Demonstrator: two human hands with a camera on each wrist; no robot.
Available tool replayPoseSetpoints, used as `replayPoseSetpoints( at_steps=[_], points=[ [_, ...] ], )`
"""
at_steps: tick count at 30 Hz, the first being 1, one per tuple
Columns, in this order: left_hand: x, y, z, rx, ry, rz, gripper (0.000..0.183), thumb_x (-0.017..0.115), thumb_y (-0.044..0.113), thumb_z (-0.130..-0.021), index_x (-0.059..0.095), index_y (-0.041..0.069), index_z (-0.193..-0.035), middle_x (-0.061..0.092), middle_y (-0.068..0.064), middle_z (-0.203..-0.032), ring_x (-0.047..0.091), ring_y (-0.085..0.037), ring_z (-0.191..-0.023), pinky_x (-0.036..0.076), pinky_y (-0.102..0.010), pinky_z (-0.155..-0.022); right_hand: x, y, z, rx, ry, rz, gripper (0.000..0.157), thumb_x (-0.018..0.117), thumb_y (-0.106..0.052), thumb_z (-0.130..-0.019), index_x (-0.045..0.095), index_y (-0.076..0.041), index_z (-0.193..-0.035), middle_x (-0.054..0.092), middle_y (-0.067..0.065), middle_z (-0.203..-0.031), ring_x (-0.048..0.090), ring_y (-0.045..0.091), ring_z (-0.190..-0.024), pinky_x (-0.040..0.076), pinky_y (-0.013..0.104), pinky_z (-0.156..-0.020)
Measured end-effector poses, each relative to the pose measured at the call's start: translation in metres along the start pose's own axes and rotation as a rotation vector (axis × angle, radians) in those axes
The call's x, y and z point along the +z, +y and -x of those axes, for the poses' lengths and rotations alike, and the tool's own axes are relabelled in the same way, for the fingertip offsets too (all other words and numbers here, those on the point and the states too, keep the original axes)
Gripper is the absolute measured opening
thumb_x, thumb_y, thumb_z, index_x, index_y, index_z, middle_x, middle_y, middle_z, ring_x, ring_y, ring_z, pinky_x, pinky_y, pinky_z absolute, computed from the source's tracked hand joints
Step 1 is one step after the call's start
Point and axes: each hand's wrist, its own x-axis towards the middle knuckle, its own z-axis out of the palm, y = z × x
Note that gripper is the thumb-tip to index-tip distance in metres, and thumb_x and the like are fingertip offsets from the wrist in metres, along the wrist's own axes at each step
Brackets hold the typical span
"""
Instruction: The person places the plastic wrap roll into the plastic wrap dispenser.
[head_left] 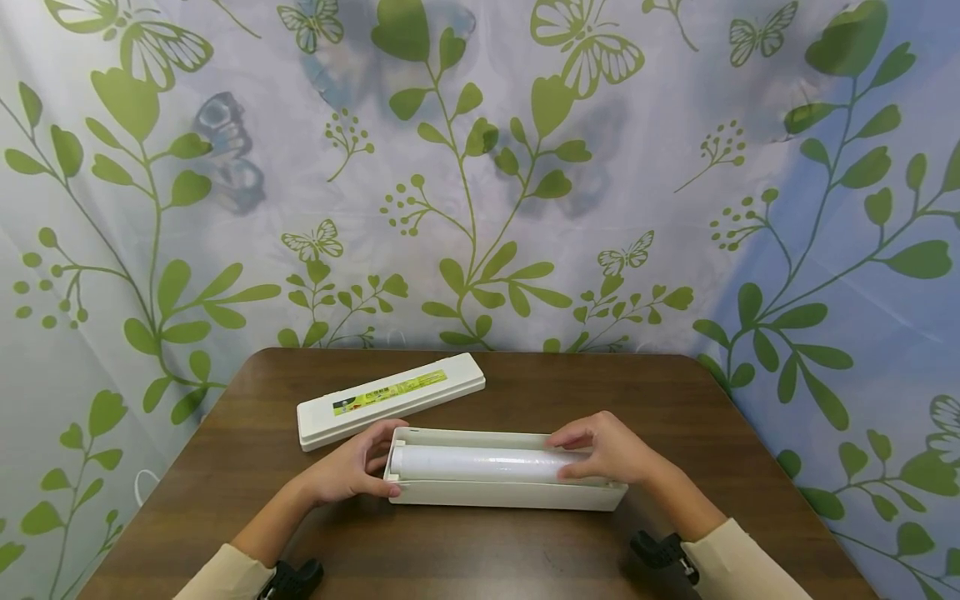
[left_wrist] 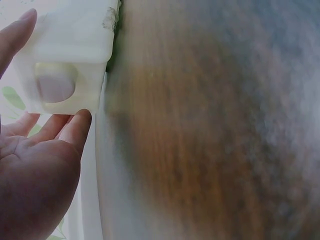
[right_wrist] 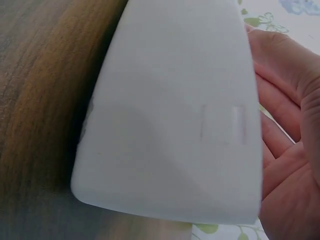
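Cupping half-closed right grip (head_left: 621,454) round right end of white roll (head_left: 480,462), across its left-right long axis; holding left end of box (head_left: 510,495) in left grip (head_left: 341,472).

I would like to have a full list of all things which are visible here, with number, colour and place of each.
Open box: one, white, on the table
Roll: one, white, lying inside the box
Lid: one, white, on the table beyond the box's left part
Label: one, yellow-green and black, on the lid
Table: one, brown, under everything
Patterned cloth: white with green leaves and butterflies, behind the table
Sleeves: two, cream, on the forearms
Wrist mounts: two, black, by the sleeves
Left hand: one, bare, gripping the box's left end
Right hand: one, bare, around the roll's right end
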Motion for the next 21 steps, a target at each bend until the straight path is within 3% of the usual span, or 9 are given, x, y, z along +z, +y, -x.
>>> replayPoseSetpoints(
  at_steps=[4, 10, 15, 21],
  points=[
    [0.0, 0.0, 0.001, 0.002, 0.0, 0.004, 0.095, 0.083, 0.003, -0.083, 0.021, 0.001, -0.155, 0.034, -0.026, -0.154, 0.042, -0.038, -0.141, 0.054, -0.028, -0.099, -0.004, -0.002, 0.001, 0.018, 0.022, -0.016, 0.043, 0.088, -0.031, -0.081, 0.077, -0.009, -0.116, 0.077, 0.005, -0.117, 0.075, 0.022, -0.107, 0.059, 0.026, -0.091],
    [0.001, 0.0, 0.001, 0.011, 0.003, 0.003, 0.095, 0.083, 0.003, -0.083, 0.022, 0.001, -0.155, 0.035, -0.027, -0.153, 0.045, -0.032, -0.139, 0.054, -0.028, -0.099, -0.008, 0.001, 0.006, 0.008, 0.075, -0.049, 0.042, 0.086, -0.033, -0.084, 0.077, -0.006, -0.115, 0.077, 0.012, -0.116, 0.074, 0.026, -0.105, 0.06, 0.032, -0.09],
    [0.001, -0.002, 0.001, 0.018, 0.006, 0.003, 0.095, 0.084, 0.003, -0.083, 0.023, 0.001, -0.155, 0.035, -0.027, -0.153, 0.046, -0.028, -0.138, 0.053, -0.028, -0.1, -0.01, 0.007, 0.011, -0.015, 0.152, -0.12, 0.033, 0.086, -0.021, -0.084, 0.077, -0.009, -0.113, 0.078, 0.011, -0.112, 0.074, 0.029, -0.101, 0.061, 0.033, -0.088],
    [0.001, -0.003, 0.001, 0.016, 0.005, 0.007, 0.095, 0.083, 0.003, -0.083, 0.022, 0.002, -0.155, 0.035, -0.027, -0.153, 0.046, -0.034, -0.139, 0.055, -0.03, -0.098, -0.014, 0.013, 0.017, -0.072, 0.229, -0.206, 0.033, 0.084, -0.004, -0.083, 0.075, -0.001, -0.115, 0.076, 0.018, -0.11, 0.074, 0.029, -0.101, 0.061, 0.035, -0.087]
  ],
)
